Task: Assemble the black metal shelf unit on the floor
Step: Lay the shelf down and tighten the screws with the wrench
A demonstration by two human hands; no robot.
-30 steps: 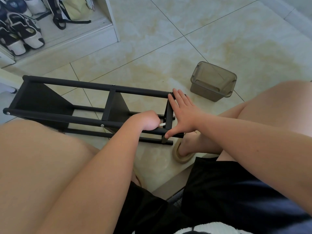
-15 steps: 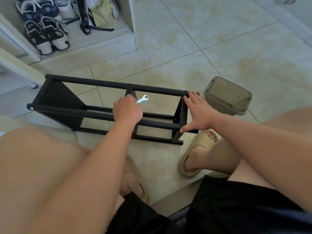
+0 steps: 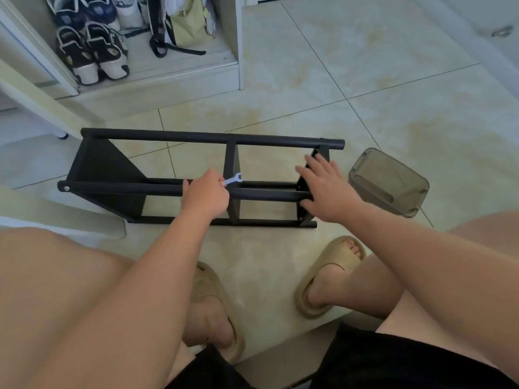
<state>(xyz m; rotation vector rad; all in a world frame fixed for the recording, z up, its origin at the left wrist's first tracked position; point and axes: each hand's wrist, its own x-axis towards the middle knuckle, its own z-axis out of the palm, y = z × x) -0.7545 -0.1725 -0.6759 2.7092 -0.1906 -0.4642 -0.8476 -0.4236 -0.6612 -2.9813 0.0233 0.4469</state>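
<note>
The black shelf (image 3: 196, 138) lies on its side on the tiled floor, just ahead of the person's feet. The left hand (image 3: 206, 193) pinches a small silver wrench (image 3: 233, 179) beside the middle panel (image 3: 232, 161), above the near rail (image 3: 126, 188). The right hand (image 3: 327, 189), fingers spread and flat, braces the end panel (image 3: 323, 151). It looks like bolt tightening at the middle joint, though I can't make out the bolt itself. Next, the wrench head needs to seat squarely on it while the frame is held steady.
</note>
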